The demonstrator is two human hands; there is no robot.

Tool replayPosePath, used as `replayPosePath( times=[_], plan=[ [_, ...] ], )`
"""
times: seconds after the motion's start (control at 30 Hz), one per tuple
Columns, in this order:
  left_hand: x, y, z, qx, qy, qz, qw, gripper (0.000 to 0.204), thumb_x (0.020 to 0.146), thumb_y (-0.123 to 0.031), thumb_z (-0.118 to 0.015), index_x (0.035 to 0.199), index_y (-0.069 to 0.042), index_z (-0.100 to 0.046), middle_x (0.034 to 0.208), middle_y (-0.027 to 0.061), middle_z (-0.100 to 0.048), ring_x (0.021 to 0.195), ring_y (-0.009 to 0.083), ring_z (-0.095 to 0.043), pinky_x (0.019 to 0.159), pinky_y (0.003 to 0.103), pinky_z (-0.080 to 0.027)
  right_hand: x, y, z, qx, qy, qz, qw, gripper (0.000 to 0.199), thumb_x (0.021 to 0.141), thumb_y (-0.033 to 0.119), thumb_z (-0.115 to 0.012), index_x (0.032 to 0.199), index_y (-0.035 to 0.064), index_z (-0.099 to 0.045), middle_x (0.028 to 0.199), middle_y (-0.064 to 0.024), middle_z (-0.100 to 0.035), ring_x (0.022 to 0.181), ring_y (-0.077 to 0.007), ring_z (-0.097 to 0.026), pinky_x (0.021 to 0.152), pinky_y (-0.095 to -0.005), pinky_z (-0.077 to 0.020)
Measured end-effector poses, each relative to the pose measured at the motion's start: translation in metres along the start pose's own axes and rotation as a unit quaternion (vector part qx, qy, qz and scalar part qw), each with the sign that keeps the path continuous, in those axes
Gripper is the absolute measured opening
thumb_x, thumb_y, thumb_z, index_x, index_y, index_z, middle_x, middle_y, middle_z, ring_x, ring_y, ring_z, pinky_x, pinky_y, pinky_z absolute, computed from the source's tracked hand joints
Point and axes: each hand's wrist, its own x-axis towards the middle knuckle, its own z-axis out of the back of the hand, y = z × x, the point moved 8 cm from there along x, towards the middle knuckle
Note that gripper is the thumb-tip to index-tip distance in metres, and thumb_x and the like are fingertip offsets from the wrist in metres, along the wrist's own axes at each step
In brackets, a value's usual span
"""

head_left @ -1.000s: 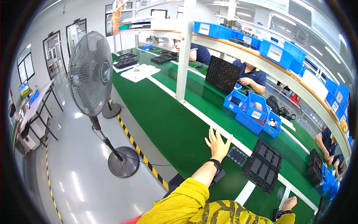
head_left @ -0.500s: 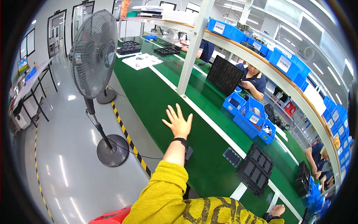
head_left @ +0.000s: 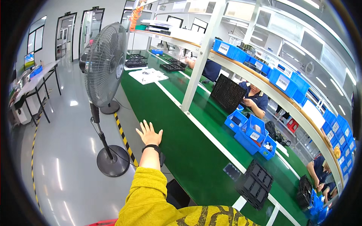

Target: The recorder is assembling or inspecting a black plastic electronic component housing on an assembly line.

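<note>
My left hand [head_left: 149, 135] is open and holds nothing, its fingers spread. A dark band circles its wrist, and the sleeve is yellow. The hand is at the left edge of the green worktable [head_left: 188, 150]; whether it touches the surface I cannot tell. Toward the right of the table lies a black compartmented tray [head_left: 255, 184]. Beside the tray is a small dark flat panel [head_left: 232, 171]. My right hand is out of view.
A black pedestal fan [head_left: 105, 64] stands on the floor left of the table. Blue bins [head_left: 247, 137] sit across the table, where a co-worker [head_left: 256, 101] is near an upright black tray [head_left: 227, 92]. A white post [head_left: 203, 56] supports a shelf [head_left: 260, 75] holding more bins.
My left hand has moved left and a little nearer, toward the table's edge, with fingers still spread. My right hand has left the view. The whole view has shifted slightly.
</note>
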Motion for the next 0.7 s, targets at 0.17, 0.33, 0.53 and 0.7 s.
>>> replayPosePath(
  times=[0.17,0.33,0.53,0.7],
  plan=[
    [0.013,0.004,-0.011,-0.074,-0.006,0.045,0.996,0.062,0.083,-0.049,-0.036,0.135,-0.018,-0.023,0.143,0.0101,-0.004,0.131,0.0291,-0.006,0.102,0.053,-0.002,0.087,-0.039,-0.148,0.001,-0.014,0.144,0.99,0.034,0.072,0.037,-0.056,0.089,0.0079,-0.065,0.097,-0.0143,-0.061,0.093,-0.0292,-0.058,0.076,-0.0372,-0.0463],
    [0.001,0.02,-0.006,-0.179,-0.05,0.17,0.968,0.052,0.083,-0.038,-0.046,0.131,-0.028,-0.03,0.139,0.0215,-0.007,0.115,0.0428,-0.036,0.085,0.051,-0.039,0.118,-0.075,-0.213,0.296,-0.454,-0.319,0.777,0.053,0.077,0.043,-0.049,0.097,-0.0064,-0.054,0.097,-0.0254,-0.055,0.091,-0.0413,-0.052,0.074,-0.0471,-0.0433],
    [0.011,0.021,-0.019,-0.211,-0.047,0.152,0.964,0.053,0.084,-0.04,-0.041,0.133,-0.025,-0.025,0.127,0.031,-0.027,0.093,0.0395,-0.054,0.077,0.043,-0.046,0.001,-0.045,-0.1,0.301,-0.568,-0.253,0.723,0.046,0.082,0.041,-0.043,0.093,-0.0025,-0.054,0.084,-0.0214,-0.057,0.073,-0.0366,-0.055,0.065,-0.0432,-0.0451],
    [0.016,0.026,-0.014,-0.188,-0.06,0.121,0.973,0.05,0.087,-0.039,-0.036,0.133,-0.024,-0.023,0.105,0.0276,-0.047,0.089,0.04,-0.053,0.076,0.047,-0.044,0.038,-0.049,-0.106,0.297,-0.178,-0.276,0.897,0.061,0.084,0.051,-0.037,0.106,-0.0038,-0.05,0.104,-0.0206,-0.052,0.094,-0.0343,-0.051,0.078,-0.0453,-0.0423]
  ],
)
